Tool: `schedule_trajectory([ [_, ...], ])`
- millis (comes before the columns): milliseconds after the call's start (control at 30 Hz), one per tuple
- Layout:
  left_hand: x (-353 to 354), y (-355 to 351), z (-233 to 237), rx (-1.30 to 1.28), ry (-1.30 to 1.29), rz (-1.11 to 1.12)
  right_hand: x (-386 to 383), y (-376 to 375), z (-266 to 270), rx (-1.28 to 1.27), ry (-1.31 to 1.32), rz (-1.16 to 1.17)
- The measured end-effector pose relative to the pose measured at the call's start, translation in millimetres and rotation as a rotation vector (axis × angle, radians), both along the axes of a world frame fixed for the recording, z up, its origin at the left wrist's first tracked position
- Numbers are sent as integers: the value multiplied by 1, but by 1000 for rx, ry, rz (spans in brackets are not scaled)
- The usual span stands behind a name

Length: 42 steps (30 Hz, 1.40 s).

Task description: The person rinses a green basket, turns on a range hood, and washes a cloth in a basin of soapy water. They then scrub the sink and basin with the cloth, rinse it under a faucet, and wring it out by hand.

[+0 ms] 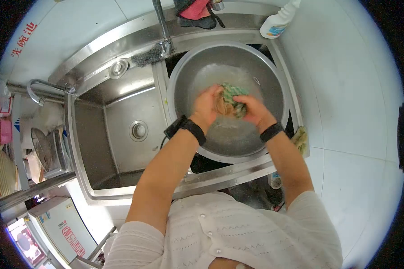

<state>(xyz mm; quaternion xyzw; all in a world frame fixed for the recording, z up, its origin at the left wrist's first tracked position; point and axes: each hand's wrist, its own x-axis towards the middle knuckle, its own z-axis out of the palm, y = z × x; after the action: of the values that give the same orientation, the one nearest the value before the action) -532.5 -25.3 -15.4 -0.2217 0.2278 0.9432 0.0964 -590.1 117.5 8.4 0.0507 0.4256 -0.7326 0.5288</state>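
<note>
A crumpled green and brown cloth (230, 99) is squeezed between my two hands, above the middle of a large round metal basin (270, 74). My left hand (206, 106) grips it from the left, fingers curled in. From the right, my right hand (255, 109) closes on the same cloth, with the fingers pressed into its folds. Cloudy water (231, 132) lies in the basin under the hands. Parts of the cloth are hidden behind my fingers, and the hands are slightly blurred.
The basin sits in the right sink bowl, under a faucet (165, 42). To its left is a steel sink bowl (125, 112) with a drain. A white spray bottle (278, 21) stands at the back right corner. A yellowish rag (300, 139) lies on the right edge.
</note>
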Motion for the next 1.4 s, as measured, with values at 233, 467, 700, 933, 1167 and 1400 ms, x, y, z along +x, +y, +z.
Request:
schedule_trajectory([
  [233, 37, 21, 26, -1839, 377, -80, 50, -20, 1, -266, -313, -257],
  [467, 45, -26, 90, -2527, 886, -235, 22, -5, 22, -30, 56, 209],
  [700, 18, -31, 80, -2359, 1352, -127, 20, -20, 66, 482, 1131, 755],
  [933, 42, -13, 40, -2133, 482, -220, 1, -23, -8, 437, 2162, 539],
  [1167, 45, 3, 17, -1787, 3, -319, 34, -31, 1, 420, 2140, 528],
  [1400, 61, -10, 2, -2072, 497, -241, 28, -42, -8, 439, 2278, 613],
])
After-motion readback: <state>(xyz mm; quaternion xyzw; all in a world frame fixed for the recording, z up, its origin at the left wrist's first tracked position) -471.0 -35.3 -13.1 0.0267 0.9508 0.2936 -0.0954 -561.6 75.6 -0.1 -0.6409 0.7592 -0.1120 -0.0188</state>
